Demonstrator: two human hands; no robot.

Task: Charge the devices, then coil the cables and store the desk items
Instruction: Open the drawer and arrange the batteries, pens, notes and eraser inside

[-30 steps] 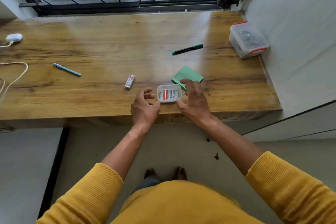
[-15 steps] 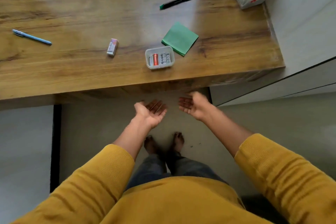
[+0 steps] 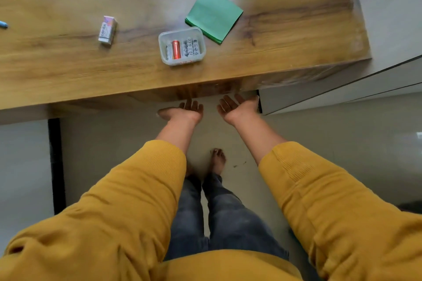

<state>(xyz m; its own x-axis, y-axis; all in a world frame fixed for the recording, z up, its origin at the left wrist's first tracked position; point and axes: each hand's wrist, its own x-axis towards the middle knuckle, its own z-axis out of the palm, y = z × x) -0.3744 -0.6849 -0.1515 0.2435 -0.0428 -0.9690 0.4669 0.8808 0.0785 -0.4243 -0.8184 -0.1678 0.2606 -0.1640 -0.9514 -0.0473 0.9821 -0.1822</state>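
1. Both hands are below the front edge of the table (image 3: 68, 70), palms turned up, holding nothing.
2. The left hand (image 3: 182, 110) has its fingers loosely spread, with the fingertips reaching under the table's edge.
3. The right hand (image 3: 237, 107) is likewise spread and relaxed, its fingertips at the underside of the edge; whether either hand touches the wood cannot be told.
4. A small clear plastic box (image 3: 182, 46) sits on the table near the front edge, just above the hands. Batteries (image 3: 182, 48) lie inside it side by side, one of them orange-red.
5. A green pad of paper (image 3: 214, 14) lies just behind and to the right of the box, close to it.
6. An eraser (image 3: 107, 29) in a printed sleeve lies to the left of the box, well apart from it.
7. The tip of a blue pen (image 3: 3, 24) shows at the left edge of the view.
8. The person wears mustard-yellow sleeves (image 3: 137, 201) and grey jeans and stands barefoot on a pale floor (image 3: 114, 139).
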